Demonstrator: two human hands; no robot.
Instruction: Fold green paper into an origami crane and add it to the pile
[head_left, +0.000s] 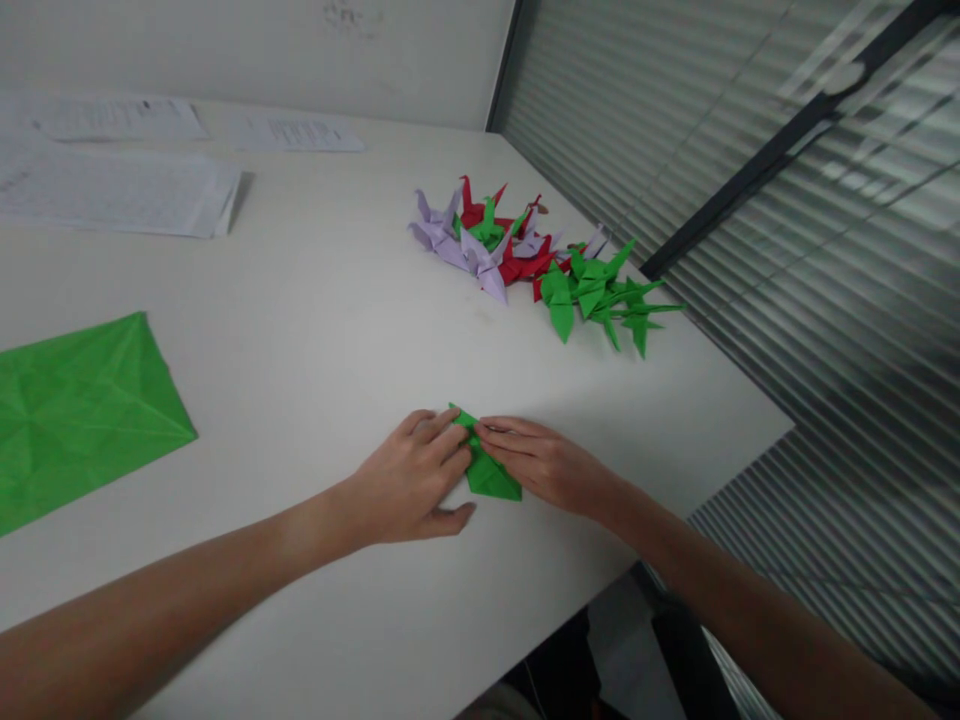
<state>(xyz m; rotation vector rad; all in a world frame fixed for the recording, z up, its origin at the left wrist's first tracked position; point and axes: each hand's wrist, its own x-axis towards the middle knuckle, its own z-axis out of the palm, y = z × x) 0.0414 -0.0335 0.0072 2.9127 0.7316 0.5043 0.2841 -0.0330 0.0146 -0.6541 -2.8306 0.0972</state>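
A small piece of folded green origami paper [493, 478] lies on the white table between my hands, its upper part covered by fingers. From the left, my left hand [420, 475] rests its bent fingertips on the paper's left edge, with the thumb stretched out apart on the table. My right hand [544, 462] comes in from the other side, fingers held together with their tips pressed on the paper near its top. The right thumb is hidden, so how it meets the paper does not show.
Folded paper cranes [592, 285] in green, red and lilac sit clustered toward the back right. A larger creased green sheet [82, 410] lies at the left. Printed papers [120, 190] are at the back left. Window blinds [750, 200] border the table's right edge.
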